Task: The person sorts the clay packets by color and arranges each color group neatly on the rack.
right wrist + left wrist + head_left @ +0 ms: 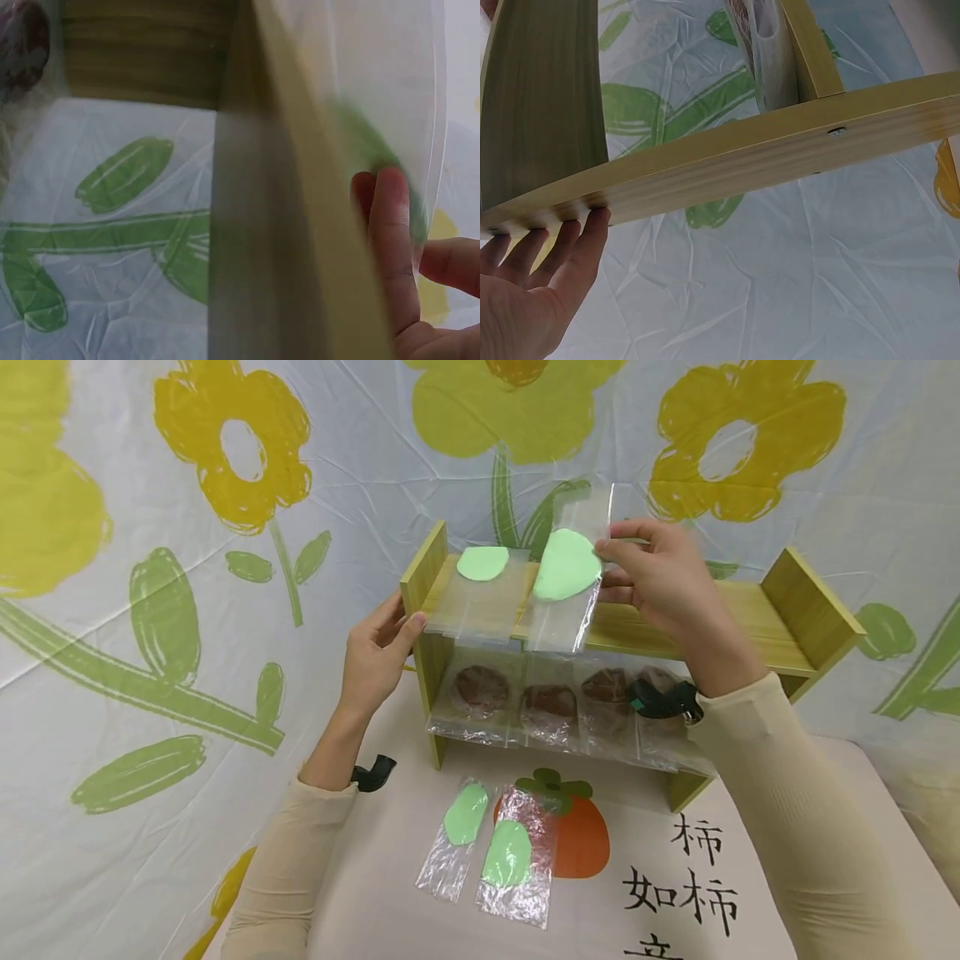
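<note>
My right hand pinches the edge of a clear plastic bag holding a flat, rounded pale green piece. The bag hangs over the upper board of a small wooden shelf. In the right wrist view, fingers lie against the bag's film. My left hand holds the shelf's left side panel, its thumb at the front edge. Its fingertips touch the panel's outer face in the left wrist view. Left of the held bag, another clear bag with a green piece lies on the upper board.
On the lower level stand several clear bags with dark brown round pieces. Two more bags with green pieces lie on the pale tablecloth, which has a printed persimmon and black characters. A flower-printed cloth hangs behind.
</note>
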### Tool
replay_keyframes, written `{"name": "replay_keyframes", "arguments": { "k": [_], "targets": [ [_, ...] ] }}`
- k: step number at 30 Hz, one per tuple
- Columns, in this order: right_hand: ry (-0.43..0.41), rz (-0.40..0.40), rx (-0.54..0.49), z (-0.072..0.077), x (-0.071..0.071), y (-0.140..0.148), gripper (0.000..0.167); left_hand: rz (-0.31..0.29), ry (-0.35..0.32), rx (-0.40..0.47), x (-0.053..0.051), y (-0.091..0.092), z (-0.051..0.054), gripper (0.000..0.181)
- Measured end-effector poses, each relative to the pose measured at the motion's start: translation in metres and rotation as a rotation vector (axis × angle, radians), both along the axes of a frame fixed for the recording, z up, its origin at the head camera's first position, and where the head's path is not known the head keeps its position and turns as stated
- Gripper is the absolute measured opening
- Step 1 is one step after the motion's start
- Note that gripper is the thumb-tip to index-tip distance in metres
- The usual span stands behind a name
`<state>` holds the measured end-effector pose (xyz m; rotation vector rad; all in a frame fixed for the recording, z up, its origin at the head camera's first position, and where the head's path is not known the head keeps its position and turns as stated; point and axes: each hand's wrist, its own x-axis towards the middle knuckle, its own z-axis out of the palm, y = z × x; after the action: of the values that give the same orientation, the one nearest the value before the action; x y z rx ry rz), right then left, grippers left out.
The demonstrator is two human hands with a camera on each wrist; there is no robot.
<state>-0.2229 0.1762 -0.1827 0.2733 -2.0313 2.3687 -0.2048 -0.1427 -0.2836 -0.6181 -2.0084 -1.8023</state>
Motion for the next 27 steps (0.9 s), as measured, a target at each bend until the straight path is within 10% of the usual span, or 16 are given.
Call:
{"name": "replay_keyframes", "arguments": {
  "k": [14,21,27],
  "targets": [
    [-0.073,-0.052,0.381,-0.008,-0.024,-0.010,0.051,0.007,0.002,0.003,-0.001,0.001,0.000,0.047],
    [0.081,-0.166,0.748,-0.003,-0.011,-0.001,0.051,0.004,0.002,0.014,-0.020,-0.005,-0.019,0.049],
    [0.235,-0.265,0.624,-0.006,0.017,0.008,0.040,0.003,0.008,0.019,-0.022,-0.006,-0.022,0.047]
  ]
}}
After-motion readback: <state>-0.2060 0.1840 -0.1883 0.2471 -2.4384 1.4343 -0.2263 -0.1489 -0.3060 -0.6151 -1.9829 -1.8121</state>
